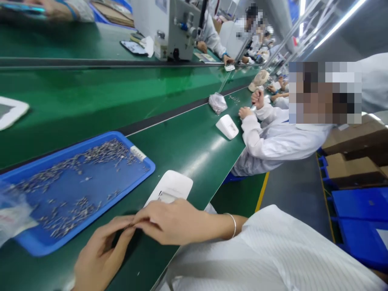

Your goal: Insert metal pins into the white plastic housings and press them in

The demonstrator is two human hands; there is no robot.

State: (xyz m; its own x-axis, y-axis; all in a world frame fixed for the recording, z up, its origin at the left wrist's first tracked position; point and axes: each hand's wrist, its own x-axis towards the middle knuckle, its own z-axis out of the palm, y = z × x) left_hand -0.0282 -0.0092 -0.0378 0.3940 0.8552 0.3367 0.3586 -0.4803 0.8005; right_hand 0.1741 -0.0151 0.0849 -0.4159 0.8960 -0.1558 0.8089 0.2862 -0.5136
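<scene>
From where I stand, the work appears to be partway through, at the handling of a single part. The fingers of the left hand (101, 248) and right hand (177, 221) meet tip to tip above the tabletop (182, 149), drawn together in a close pinch, and seem to have hold of a small dark piece (130, 226) between them. That piece is located between the blue tray (145, 171) and a white housing (178, 182). The housing lies on the tabletop, partly behind the right hand, apparently not gripped. Nothing visible confirms any part fitted to it. A large quantity of small metal parts (83, 208) lies loose in the tray, so in my judgement much of the supply is unused. Limits of inspection: the fingertips cover most of the piece, so its shape and orientation cannot be made out. The right hand hides the near portion of the housing, including part of a pale rectangular area on its face. A clear plastic bag (13, 218) overlaps the tray's left end, and both are cut off by the edge of view. A white unit (12, 113) on the green belt (91, 89) is likewise cut off.
</scene>
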